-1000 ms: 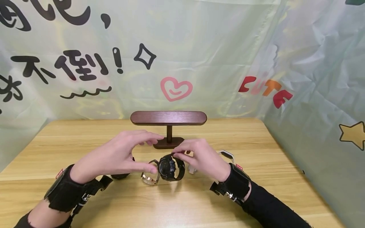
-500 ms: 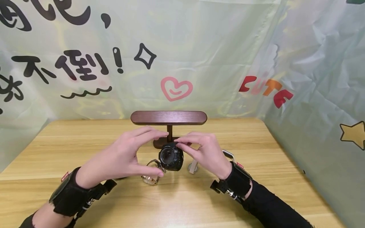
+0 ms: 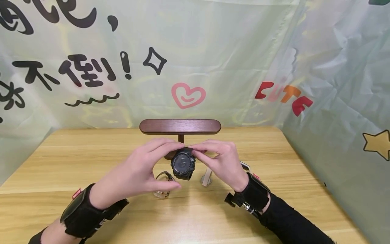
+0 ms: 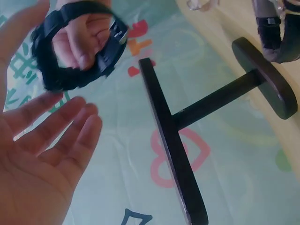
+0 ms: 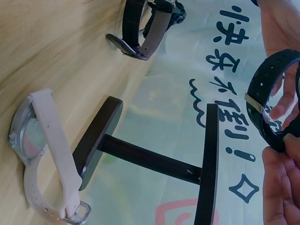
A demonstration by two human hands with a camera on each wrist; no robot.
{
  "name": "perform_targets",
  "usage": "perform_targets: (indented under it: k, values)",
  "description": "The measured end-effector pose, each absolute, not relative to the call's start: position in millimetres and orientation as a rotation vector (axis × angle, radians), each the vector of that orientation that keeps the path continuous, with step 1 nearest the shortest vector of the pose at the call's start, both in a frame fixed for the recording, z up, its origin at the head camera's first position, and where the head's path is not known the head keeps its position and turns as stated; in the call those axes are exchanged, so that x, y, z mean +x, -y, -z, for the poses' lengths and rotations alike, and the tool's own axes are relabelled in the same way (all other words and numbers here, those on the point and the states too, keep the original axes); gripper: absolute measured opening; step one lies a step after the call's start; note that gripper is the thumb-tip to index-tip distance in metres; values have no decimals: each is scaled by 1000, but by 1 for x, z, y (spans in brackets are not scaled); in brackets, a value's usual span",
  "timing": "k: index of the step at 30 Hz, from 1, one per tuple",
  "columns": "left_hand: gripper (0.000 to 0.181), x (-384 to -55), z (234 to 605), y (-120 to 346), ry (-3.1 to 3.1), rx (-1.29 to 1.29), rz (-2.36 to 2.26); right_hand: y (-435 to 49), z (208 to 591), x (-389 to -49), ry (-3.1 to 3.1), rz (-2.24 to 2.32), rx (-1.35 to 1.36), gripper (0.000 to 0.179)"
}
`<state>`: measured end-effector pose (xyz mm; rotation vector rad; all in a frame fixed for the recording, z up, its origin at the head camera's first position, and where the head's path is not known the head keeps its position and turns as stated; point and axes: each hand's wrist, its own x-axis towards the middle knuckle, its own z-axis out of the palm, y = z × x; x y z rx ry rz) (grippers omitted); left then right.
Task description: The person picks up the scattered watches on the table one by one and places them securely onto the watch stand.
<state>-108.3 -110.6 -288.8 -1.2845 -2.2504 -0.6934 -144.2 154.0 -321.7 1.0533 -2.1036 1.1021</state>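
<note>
A black digital watch (image 3: 182, 163) with its strap closed in a loop hangs above the table, its face toward the head camera. My right hand (image 3: 220, 162) pinches its strap at the top between thumb and fingers. On the watch's other side my left hand (image 3: 140, 169) is spread, thumb below and fingers above. In the left wrist view its fingertips (image 4: 58, 99) come close to the black watch; whether they touch it I cannot tell. Directly behind is a dark wooden T-shaped stand (image 3: 179, 126), whose base is partly hidden by the hands and watch.
A watch with a dark strap (image 3: 161, 194) lies on the table under my left hand. A white-strapped watch (image 5: 51, 140) sits right of the stand. Another pale band (image 3: 245, 166) is partly hidden behind my right wrist. A printed cloth (image 3: 231, 61) borders the table's back and right.
My right hand has raised the black watch up and toward the stand, turning its face to the head camera. My left hand has moved right, closer around it.
</note>
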Motion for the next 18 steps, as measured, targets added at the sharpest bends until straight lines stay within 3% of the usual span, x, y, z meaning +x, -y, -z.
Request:
perform_targets:
  k: [18]
  values:
    - [81, -105, 295, 101, 2164, -1256, 715, -154, 322, -142, 2097, -1159, 1019, 20]
